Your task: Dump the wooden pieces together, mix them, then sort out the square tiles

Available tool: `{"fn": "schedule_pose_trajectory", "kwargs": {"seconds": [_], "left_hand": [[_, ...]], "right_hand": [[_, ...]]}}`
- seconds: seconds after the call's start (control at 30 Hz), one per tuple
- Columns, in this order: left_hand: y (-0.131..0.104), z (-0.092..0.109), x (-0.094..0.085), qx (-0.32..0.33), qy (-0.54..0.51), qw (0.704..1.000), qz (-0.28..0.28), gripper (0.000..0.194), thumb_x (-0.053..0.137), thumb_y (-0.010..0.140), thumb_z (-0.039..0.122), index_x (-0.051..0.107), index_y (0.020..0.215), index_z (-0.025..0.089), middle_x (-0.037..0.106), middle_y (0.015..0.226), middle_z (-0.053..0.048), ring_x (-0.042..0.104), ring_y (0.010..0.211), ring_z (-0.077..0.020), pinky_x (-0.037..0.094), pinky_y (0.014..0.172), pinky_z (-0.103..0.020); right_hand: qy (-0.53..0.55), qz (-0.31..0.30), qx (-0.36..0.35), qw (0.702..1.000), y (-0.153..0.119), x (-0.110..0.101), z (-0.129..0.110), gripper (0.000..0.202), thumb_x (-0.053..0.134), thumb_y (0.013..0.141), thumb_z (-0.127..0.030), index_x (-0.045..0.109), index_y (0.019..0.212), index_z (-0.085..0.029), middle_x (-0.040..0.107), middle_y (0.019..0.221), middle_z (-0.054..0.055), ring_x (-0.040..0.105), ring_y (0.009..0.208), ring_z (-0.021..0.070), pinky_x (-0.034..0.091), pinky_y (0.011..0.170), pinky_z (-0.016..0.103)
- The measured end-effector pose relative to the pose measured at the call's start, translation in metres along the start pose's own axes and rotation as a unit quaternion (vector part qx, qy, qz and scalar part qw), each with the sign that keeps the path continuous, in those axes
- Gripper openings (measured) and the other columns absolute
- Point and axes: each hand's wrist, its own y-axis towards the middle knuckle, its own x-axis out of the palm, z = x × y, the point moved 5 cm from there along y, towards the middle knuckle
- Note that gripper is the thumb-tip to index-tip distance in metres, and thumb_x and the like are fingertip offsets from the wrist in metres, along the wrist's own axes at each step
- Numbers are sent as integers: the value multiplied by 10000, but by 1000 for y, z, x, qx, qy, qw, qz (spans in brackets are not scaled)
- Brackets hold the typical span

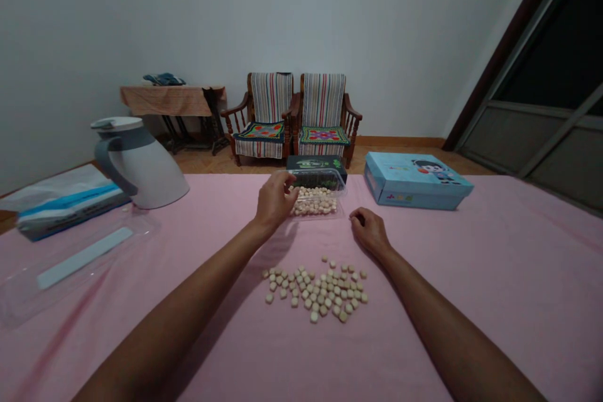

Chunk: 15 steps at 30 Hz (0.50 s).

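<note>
Clear plastic tray [326, 217], filled with small cream pieces [315, 201]; on pink cloth-covered surface [226, 345]. Left hand [276, 199]: at tray's left edge, partly curled. Right hand [370, 230]: near tray's front right, loosely curled. Loose beige rounded cubes [321, 299]: scattered in front of tray. Black printed box [318, 162]: behind tray. Light-blue cardboard box [414, 183]: right of tray. White-and-grey jug [151, 168]: well left of tray.

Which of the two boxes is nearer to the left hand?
The dark box, behind the clear container of small cubes; the left hand is at that container's side. The other box, light blue with a cartoon figure on top, lies farther right.
</note>
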Motion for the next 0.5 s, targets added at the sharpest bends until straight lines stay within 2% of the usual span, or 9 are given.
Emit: {"fn": "schedule_pose_trajectory", "kwargs": {"seconds": [0.03,0.07,0.13,0.2,0.27,0.37,0.5], "left_hand": [[-4,1,3,10,-4,1000,-12,131,558,766,154,601,890,143,622,859,-38,550,666,-112,422,634,-226],[-11,4,8,23,-11,999,-47,108,550,769,148,605,862,144,619,832,-32,550,671,-113,421,633,-223],[-29,10,25,50,-29,984,-168,84,554,752,132,615,809,147,613,765,-14,553,674,-117,417,621,-215],[-52,17,42,68,-42,953,-293,109,588,712,127,630,811,147,614,735,-5,556,663,-122,413,599,-211],[-71,24,52,83,-50,928,-359,187,614,676,128,646,858,151,622,759,-8,559,665,-129,415,591,-215],[-87,33,56,106,-55,919,-375,234,589,657,93,663,866,167,623,829,-18,560,705,-135,424,624,-218],[-93,36,58,116,-50,921,-369,219,557,673,83,669,835,177,624,820,-19,556,726,-144,425,663,-228]], "right_hand": [[0,0,0,1000,0,0,0,165,449,746,-224,609,753,-187,638,750,35,570,707,170,413,673,267],[-2,0,1,1000,0,0,0,164,449,745,-224,609,753,-188,639,751,34,569,707,169,414,677,267],[-4,1,1,1000,0,0,0,161,450,739,-219,609,753,-190,641,754,34,569,710,169,415,683,269],[-4,0,1,1000,0,-1,-1,161,451,737,-217,608,753,-190,641,755,34,568,709,168,415,683,269],[-5,-3,0,1000,0,-1,-1,163,449,740,-217,609,754,-189,641,754,35,569,705,169,413,677,268],[-9,-3,0,1000,0,-1,-1,164,449,740,-217,610,758,-189,643,755,36,574,706,171,411,673,270],[-7,2,-3,1000,0,-1,0,167,444,735,-216,607,759,-193,648,756,36,576,709,174,413,673,270]]}}
